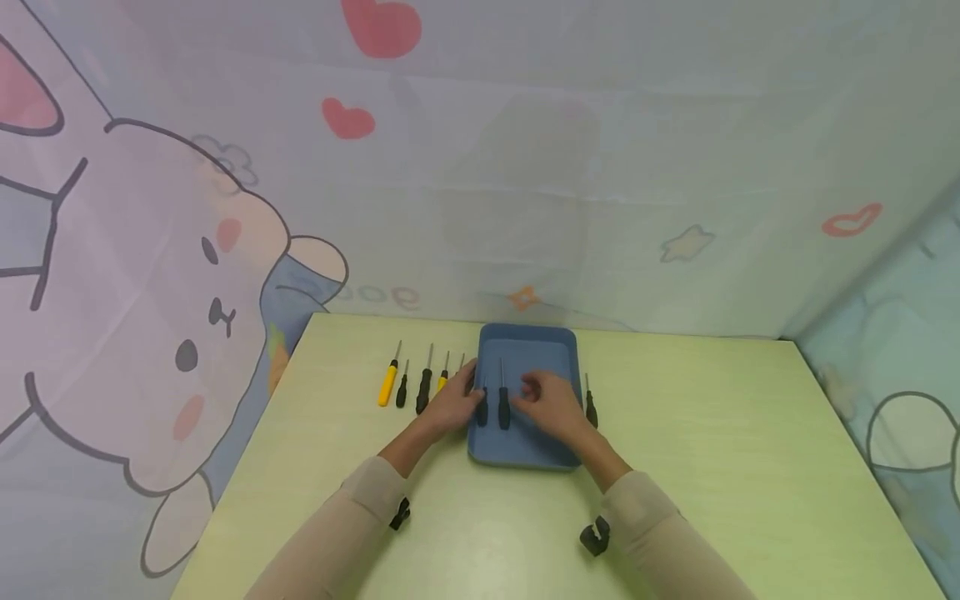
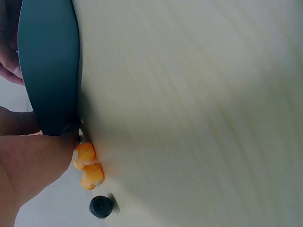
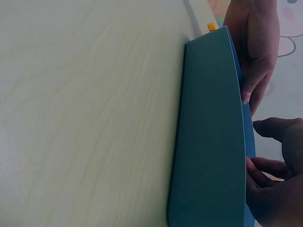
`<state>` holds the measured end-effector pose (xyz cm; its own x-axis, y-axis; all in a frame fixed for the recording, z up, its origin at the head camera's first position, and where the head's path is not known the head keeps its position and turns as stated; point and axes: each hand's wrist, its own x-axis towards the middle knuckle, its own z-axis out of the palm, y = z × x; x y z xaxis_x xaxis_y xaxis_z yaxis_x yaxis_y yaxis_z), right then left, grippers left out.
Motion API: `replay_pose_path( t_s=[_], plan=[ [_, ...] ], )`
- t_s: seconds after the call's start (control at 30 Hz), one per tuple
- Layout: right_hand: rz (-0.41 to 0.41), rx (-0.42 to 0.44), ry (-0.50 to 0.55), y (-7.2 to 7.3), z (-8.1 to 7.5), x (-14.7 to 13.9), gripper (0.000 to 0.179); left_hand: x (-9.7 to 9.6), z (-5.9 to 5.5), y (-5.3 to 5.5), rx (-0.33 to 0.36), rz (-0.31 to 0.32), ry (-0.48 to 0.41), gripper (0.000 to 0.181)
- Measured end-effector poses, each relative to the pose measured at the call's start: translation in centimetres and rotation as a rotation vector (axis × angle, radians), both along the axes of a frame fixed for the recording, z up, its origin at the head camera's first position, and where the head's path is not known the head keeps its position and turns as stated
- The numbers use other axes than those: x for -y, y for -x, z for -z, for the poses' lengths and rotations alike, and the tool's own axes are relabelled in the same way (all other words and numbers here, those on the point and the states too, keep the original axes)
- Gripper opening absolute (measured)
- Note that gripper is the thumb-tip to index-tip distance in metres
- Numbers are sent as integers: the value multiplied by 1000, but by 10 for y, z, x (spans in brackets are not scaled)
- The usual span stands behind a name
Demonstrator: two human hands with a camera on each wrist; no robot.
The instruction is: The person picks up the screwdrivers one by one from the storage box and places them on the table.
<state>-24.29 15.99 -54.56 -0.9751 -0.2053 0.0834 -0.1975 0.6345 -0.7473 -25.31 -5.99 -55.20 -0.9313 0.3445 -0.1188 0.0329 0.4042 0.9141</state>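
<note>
A blue rectangular tray [image 1: 528, 450] lies on the table with two black-handled screwdrivers in it, side by side: one screwdriver [image 1: 504, 408] near the middle, the other screwdriver [image 1: 482, 412] by the left wall. My left hand [image 1: 452, 404] grips the tray's left side, its thumb over the rim and its fingers outside. Above the tray's right half hovers my right hand [image 1: 553, 407], fingers loosely curled beside the middle screwdriver, with nothing seen in them. In the right wrist view the tray wall [image 3: 208, 132] hides the screwdrivers.
Left of the tray stands a row of several screwdrivers, including a yellow one [image 1: 387, 383] and a black one [image 1: 424, 387]; my left hand partly covers the nearest. Another black screwdriver [image 1: 591, 410] lies against the tray's right side. A printed cloth [image 1: 637, 150] hangs behind the table.
</note>
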Motion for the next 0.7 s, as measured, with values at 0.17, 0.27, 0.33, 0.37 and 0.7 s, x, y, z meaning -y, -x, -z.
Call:
replay_pose_path(
  t_s=[0.17, 0.27, 0.33, 0.37, 0.7],
  plan=[
    [-11, 16, -12, 2, 1, 2, 47, 1, 1, 1, 16, -3, -12, 66],
    [-10, 17, -22, 4, 0, 4, 47, 1, 2, 2, 17, -2, -16, 66],
    [-7, 16, -31, 5, 0, 5, 47, 1, 2, 3, 13, 1, -18, 66],
    [-7, 14, -33, 5, -1, 6, 47, 1, 2, 4, 9, 1, -18, 65],
    [-8, -4, -54, 6, 1, 13, 43, 1, 2, 3, 0, 0, -4, 65]
  ],
)
